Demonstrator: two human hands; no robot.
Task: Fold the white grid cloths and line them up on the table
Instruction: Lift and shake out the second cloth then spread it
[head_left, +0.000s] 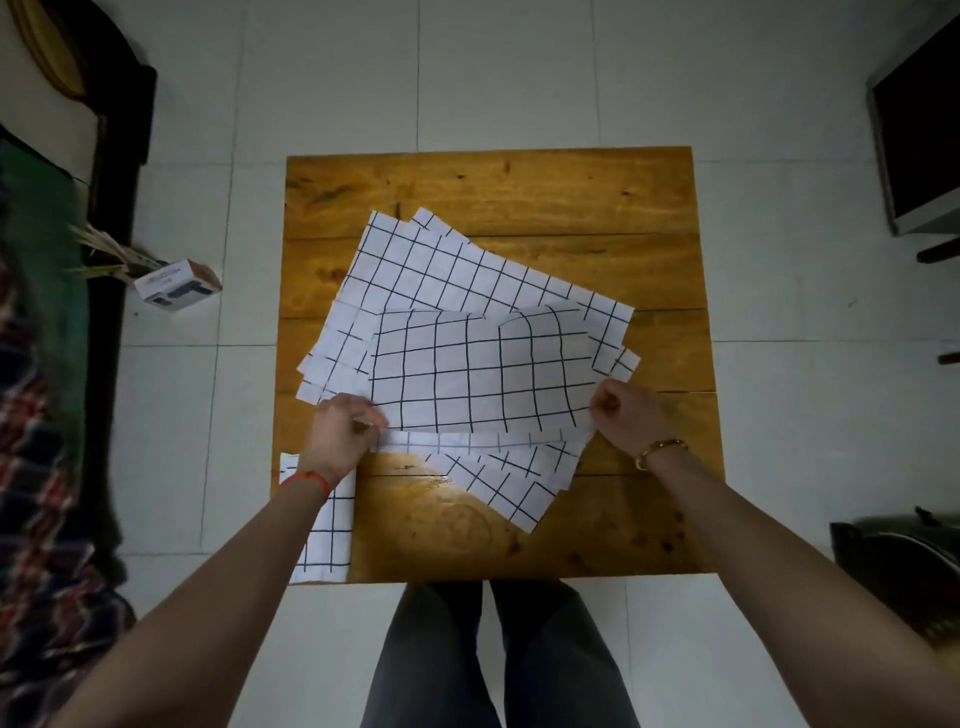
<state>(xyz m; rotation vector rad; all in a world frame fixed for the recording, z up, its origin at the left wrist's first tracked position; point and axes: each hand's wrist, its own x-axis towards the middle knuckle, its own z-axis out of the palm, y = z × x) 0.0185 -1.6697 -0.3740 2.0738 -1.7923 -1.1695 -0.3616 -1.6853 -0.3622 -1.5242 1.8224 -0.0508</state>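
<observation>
A pile of white grid cloths (457, 270) lies spread askew across the middle of the wooden table (493, 182). On top of it is one cloth (478, 374) doubled over on itself, its near edge lifted. My left hand (345, 428) pinches that cloth's near left corner and my right hand (626, 410) pinches its near right corner. A folded grid cloth (330, 540) lies at the table's near left corner, partly under my left forearm. Another grid cloth (514, 486) sticks out from under the pile toward me.
The table stands on a white tiled floor. A small cardboard box (176, 285) lies on the floor to the left, next to dark furniture and patterned fabric (41, 467). A dark screen (919, 135) stands at the right, a dark object (898, 566) at the near right.
</observation>
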